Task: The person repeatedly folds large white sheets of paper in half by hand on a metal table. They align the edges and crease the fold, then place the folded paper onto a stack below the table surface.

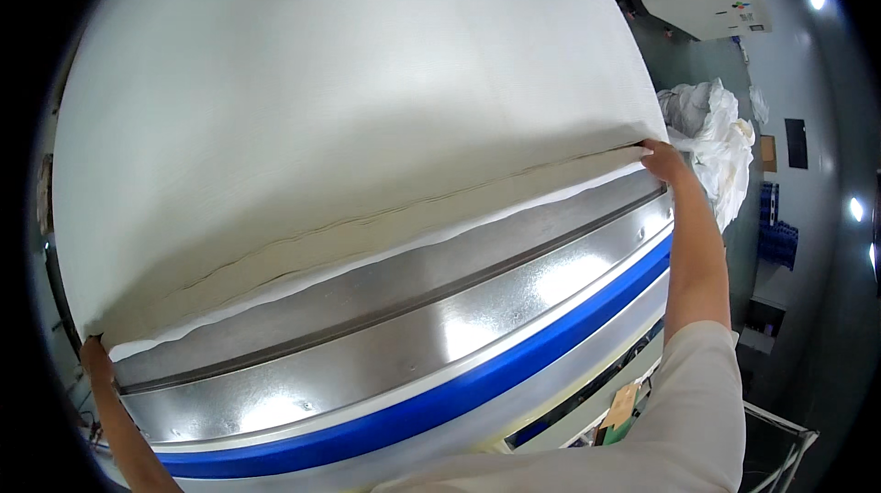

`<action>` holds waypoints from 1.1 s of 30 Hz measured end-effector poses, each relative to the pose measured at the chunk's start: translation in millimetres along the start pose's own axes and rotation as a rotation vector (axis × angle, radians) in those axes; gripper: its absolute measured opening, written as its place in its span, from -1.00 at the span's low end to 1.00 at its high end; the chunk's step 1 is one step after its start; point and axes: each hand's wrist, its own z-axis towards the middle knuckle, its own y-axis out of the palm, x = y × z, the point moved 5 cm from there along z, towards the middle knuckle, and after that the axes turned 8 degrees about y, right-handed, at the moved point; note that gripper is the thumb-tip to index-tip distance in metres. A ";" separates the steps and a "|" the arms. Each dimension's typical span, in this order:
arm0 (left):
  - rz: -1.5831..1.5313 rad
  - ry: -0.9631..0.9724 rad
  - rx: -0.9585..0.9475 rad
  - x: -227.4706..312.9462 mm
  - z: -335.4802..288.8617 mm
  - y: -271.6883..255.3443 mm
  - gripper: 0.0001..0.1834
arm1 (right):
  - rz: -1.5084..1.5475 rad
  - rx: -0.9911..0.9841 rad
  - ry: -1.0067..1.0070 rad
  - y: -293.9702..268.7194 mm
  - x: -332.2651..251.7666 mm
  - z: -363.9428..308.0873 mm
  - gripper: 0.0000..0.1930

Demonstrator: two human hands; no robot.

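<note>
A broad white sheet, looking like layered cloth, covers most of the machine bed in front of me. Along its near edge runs a cream band with several wavy, uneven layer edges, and a thin white margin shows below it. My left hand is closed at the sheet's near left corner. At the near right corner, my right hand pinches the edge, its arm stretched far out. Fingertips of both hands are partly hidden by the sheet. Bare metal lies between the sheet's edge and my body.
A shiny metal front panel and a blue strip run along the near side. Crumpled white plastic film is heaped at the right. A pale machine cabinet stands far right. Small items lie beside my right sleeve.
</note>
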 end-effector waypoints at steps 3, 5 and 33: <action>0.368 0.130 -0.026 21.8 -14.6 -16.2 -0.75 | -0.124 0.140 0.054 -0.7 -9.5 -5.7 -0.66; 0.039 0.233 0.035 40.4 6.4 -12.0 -0.76 | -0.229 0.300 0.044 22.3 55.2 -0.7 -0.71; 0.580 0.225 -1.006 84.9 -280.1 -40.8 -0.64 | -0.479 -0.161 -0.322 71.8 112.7 -202.1 -0.73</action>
